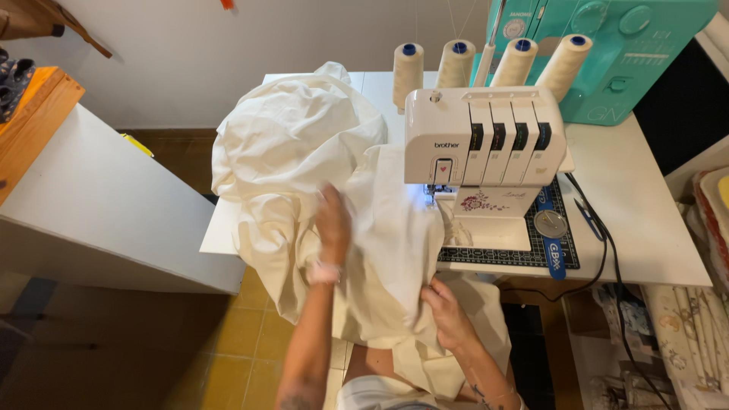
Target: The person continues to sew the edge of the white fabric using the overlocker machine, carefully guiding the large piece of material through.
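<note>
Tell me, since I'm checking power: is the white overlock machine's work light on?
On: a bluish-white glow shows under the overlock machine on the cream fabric.

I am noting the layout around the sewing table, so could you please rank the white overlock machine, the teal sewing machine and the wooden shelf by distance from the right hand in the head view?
From the right hand, gripping the cream fabric at the table's front edge:
1. White overlock machine, just above it.
2. Teal sewing machine, far back right.
3. Wooden shelf, far left.
</note>
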